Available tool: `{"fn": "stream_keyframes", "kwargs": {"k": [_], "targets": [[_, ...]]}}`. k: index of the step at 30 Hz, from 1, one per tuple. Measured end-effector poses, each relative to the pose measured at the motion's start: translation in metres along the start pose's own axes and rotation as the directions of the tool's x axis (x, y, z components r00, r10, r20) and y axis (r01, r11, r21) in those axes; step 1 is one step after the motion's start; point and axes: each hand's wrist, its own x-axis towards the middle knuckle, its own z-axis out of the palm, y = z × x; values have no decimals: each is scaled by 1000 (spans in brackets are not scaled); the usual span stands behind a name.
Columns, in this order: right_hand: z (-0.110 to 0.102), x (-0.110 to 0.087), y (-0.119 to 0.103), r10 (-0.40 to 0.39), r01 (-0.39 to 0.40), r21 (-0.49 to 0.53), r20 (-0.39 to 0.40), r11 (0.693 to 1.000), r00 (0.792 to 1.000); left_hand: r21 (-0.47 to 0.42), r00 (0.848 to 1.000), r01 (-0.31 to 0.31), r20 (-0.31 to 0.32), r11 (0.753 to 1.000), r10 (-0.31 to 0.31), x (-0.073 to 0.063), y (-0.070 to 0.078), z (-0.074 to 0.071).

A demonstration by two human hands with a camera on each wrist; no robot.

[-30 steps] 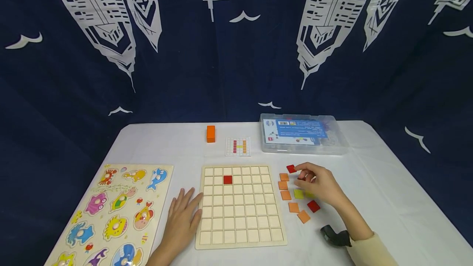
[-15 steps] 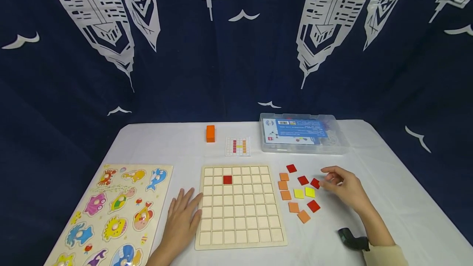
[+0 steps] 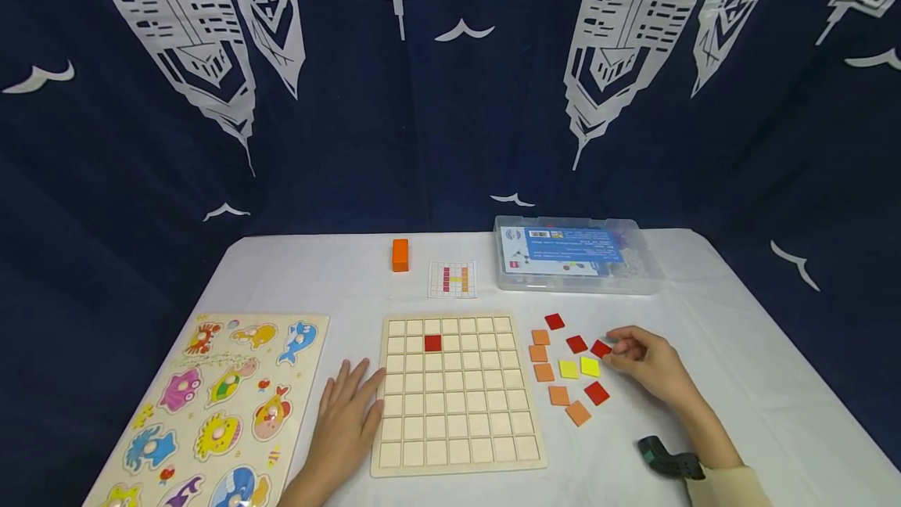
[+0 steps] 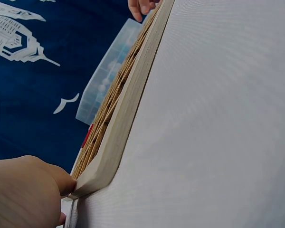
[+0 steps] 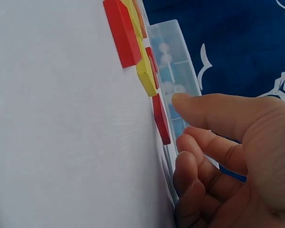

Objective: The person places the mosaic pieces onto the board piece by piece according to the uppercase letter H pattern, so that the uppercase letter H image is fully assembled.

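Presently I see a red tile [image 3: 601,349] lying on the tabletop [image 3: 704,300], just beside the right hand [image 3: 651,366], which is relaxed, thumb and forefinger apart. Yellow tiles [image 3: 590,367] lie near it. Leftward, I have the gridded board [image 3: 455,404] with one red square [image 3: 432,343]; the left hand [image 3: 343,417], fingers spread, touches its edge. Farther back sits a clear box [image 3: 577,255].
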Motion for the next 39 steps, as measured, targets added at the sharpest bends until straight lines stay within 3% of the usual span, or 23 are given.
{"fn": "stream_keyframes", "kwargs": {"k": [39], "targets": [[11, 3, 8, 15, -16, -77, -14, 997, 1000, 7, 1000, -15, -12, 1000, 15, -1, 1, -1]]}}
